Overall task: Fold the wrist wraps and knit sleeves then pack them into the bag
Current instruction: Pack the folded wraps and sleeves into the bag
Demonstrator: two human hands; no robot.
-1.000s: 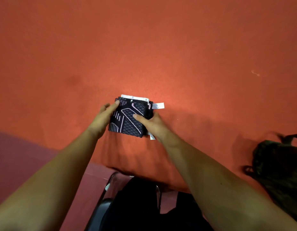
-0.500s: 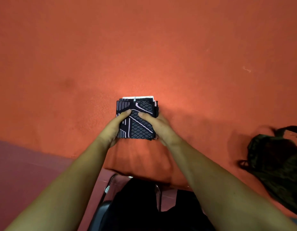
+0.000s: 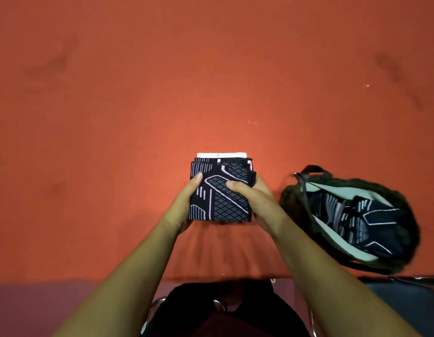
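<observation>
Folded knit sleeves [image 3: 219,198] sit gripped between left hand [image 3: 183,210] and right hand [image 3: 256,203], thumbs on top, forearms stretched forward.

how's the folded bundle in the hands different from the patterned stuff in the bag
The folded bundle is gripped by both hands, the left hand and right hand; the patterned pieces lie inside the open bag. The folded bundle is a neat square stack; the patterned pieces lie looser. Both are dark knit with pale line patterns.
</observation>
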